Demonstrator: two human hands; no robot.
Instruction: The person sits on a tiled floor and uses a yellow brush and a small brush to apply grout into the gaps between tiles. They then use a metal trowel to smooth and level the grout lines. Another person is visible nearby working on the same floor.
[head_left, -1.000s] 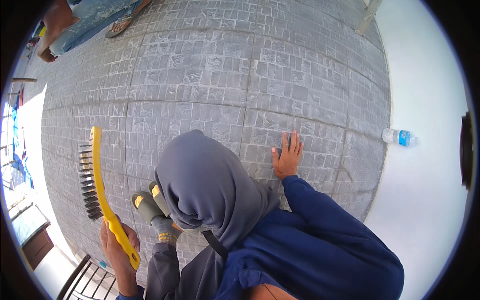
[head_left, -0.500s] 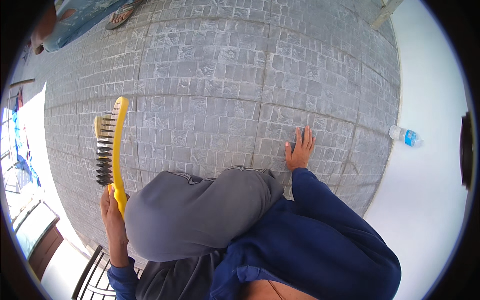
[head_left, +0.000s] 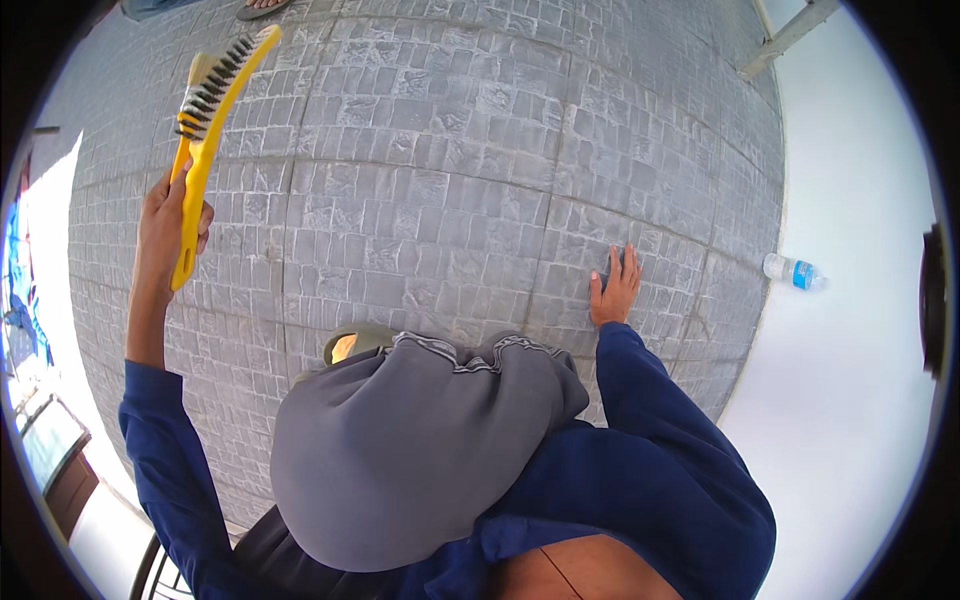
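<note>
One yellow-handled wire brush, long and slightly curved, dark bristles set in rows along its upper part; position, at the upper left of the view, over the grey patterned paving, seemingly raised off it, though contact cannot be told for certain; one left hand, closed about the brush's handle, thumb and fingers wrapped on it, arm stretched forward; one tan-and-yellow piece, partly hidden behind the brush, apparently a second brush carried in the same grasp; one right hand, fingers apart, palm down upon the paving, holding nothing, seemingly bracing the crouched body; one grey garment, patterned trim at its edge, bunched over the lap; one olive slide sandal, just beyond the garment; one clear plastic bottle, blue label, lying on its side near the white wall; step in hand, by judgement, holding the brush out at reach; the next move calls for a firm handle grip, controlled bristle angle and steady support from the right hand.
</note>
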